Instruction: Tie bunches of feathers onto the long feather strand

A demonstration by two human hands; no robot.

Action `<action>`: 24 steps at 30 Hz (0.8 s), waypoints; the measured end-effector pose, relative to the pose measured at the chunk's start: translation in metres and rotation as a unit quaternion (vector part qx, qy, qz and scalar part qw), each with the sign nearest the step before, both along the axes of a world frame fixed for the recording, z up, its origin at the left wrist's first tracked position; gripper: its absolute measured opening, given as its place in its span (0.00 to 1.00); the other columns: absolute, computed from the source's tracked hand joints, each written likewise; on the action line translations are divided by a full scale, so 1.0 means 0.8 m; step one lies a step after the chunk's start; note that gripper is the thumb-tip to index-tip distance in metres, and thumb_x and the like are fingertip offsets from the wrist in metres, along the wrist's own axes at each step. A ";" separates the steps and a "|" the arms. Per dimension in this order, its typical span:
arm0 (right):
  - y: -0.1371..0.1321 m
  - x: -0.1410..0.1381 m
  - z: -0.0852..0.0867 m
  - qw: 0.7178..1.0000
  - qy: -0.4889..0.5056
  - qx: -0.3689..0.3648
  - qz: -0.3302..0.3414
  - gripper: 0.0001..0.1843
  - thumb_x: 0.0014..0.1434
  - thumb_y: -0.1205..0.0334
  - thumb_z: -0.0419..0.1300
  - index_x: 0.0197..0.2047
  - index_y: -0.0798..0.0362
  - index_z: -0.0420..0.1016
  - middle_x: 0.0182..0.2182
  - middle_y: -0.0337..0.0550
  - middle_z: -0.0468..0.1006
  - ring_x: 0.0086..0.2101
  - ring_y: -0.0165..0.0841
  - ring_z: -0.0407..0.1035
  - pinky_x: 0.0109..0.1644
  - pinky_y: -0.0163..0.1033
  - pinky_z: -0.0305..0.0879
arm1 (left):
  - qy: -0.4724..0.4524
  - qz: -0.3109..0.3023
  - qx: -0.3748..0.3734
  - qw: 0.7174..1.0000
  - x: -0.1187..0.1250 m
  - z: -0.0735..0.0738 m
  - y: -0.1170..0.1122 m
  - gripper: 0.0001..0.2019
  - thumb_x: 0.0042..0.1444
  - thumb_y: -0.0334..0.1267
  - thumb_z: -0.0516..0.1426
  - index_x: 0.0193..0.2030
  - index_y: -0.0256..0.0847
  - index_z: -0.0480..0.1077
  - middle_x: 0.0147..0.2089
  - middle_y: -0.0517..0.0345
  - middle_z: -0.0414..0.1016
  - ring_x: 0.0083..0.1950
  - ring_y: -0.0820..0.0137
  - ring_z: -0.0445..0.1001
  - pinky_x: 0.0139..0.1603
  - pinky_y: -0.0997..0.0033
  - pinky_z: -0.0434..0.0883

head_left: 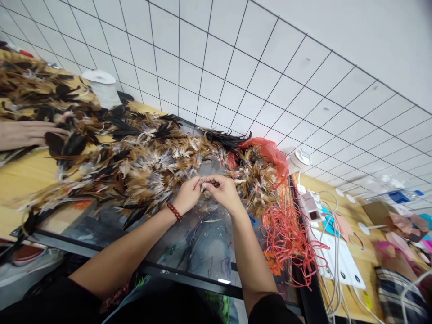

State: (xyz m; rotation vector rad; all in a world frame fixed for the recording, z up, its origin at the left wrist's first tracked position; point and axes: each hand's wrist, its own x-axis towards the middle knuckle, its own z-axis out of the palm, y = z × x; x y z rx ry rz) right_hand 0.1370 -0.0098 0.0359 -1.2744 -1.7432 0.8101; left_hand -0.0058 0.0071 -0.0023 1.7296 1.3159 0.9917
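My left hand [189, 194], with a dark red bead bracelet [174, 212] at its wrist, pinches together fingertip to fingertip with my right hand [222, 192]. Both are closed over the glass tabletop [216, 220]. Whatever lies between the fingers is too small and covered to name. Brown, grey and white feathers [148, 168] are heaped left of and behind my hands. More brown feathers [259, 180] lie close to the right hand, beside a red plastic bag [270, 155]. A tangle of red string [286, 234] spreads farther right.
A white spool [101, 87] stands at the back left, before a black wire grid [202, 58]. Another person's hand [30, 134] rests among feathers at the left. A power strip [337, 261] with white cables lies right of the black table edge. Someone in plaid sits at far right.
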 end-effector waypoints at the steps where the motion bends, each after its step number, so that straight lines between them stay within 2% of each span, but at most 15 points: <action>1: 0.000 -0.001 -0.001 1.000 0.012 -0.008 0.003 0.09 0.55 0.62 0.62 0.39 0.53 0.80 0.32 0.41 0.81 0.31 0.29 0.72 0.37 0.33 0.68 | 0.003 -0.002 -0.001 1.000 0.000 0.000 0.000 0.11 0.57 0.38 0.46 0.24 0.41 0.59 0.22 0.63 0.60 0.27 0.71 0.60 0.30 0.71 0.56; 8: 0.001 -0.003 -0.001 0.997 0.063 -0.046 0.011 0.11 0.53 0.61 0.63 0.40 0.54 0.80 0.32 0.42 0.82 0.30 0.30 0.73 0.38 0.34 0.69 | 0.019 -0.010 0.005 1.000 -0.001 -0.002 0.001 0.10 0.57 0.37 0.45 0.25 0.42 0.57 0.23 0.62 0.59 0.27 0.70 0.60 0.31 0.71 0.56; 16: 0.001 -0.006 -0.003 0.997 0.058 -0.053 -0.006 0.10 0.53 0.58 0.63 0.37 0.54 0.80 0.29 0.40 0.81 0.27 0.29 0.70 0.34 0.33 0.66 | 0.060 -0.010 0.047 0.997 -0.001 0.001 -0.005 0.08 0.54 0.32 0.46 0.25 0.44 0.53 0.23 0.62 0.59 0.27 0.70 0.61 0.30 0.70 0.54; 21: -0.001 -0.006 0.002 0.996 0.063 -0.059 -0.002 0.11 0.52 0.56 0.62 0.32 0.55 0.79 0.27 0.40 0.79 0.26 0.28 0.68 0.33 0.33 0.64 | 0.048 -0.010 0.051 0.997 -0.002 0.003 -0.006 0.08 0.56 0.35 0.46 0.25 0.43 0.55 0.22 0.62 0.60 0.26 0.70 0.60 0.30 0.71 0.55; 24: -0.001 -0.002 0.006 0.996 0.051 -0.068 -0.010 0.11 0.52 0.56 0.61 0.30 0.56 0.77 0.22 0.37 0.74 0.23 0.26 0.64 0.29 0.31 0.60 | 0.032 -0.010 0.046 0.998 -0.002 0.002 -0.005 0.11 0.58 0.40 0.46 0.25 0.43 0.57 0.22 0.61 0.61 0.26 0.70 0.61 0.30 0.71 0.57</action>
